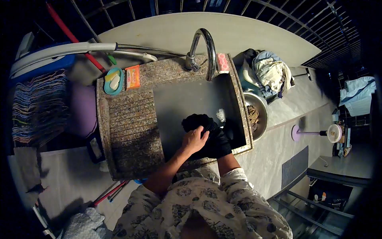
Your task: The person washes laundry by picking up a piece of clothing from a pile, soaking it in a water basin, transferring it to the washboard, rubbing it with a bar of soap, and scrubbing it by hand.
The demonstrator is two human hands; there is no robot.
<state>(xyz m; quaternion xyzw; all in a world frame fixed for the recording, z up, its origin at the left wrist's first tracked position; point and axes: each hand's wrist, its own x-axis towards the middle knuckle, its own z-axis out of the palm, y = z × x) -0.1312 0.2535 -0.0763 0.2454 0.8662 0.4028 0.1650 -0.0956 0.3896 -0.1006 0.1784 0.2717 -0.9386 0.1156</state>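
A bunched black cloth garment (219, 140) lies over the water in the stone sink (104, 147). My left hand (195, 140) is closed on its upper folds, thumb and fingers gripping the fabric. My right forearm (229, 162) reaches into the same garment, and the dark cloth hides that hand and its fingers. A clump of white foam (221, 115) floats just right of the garment. Above the basin arches a chrome faucet (211, 55); no stream shows from its spout.
On the sink's back ledge are a teal soap dish (114, 81), an orange packet (133, 77) and a pink-and-white box (223, 63). Right of it stand a metal bowl (260, 115) and a heaped laundry basket (270, 71). A mop (39, 107) and purple bucket (82, 105) are left.
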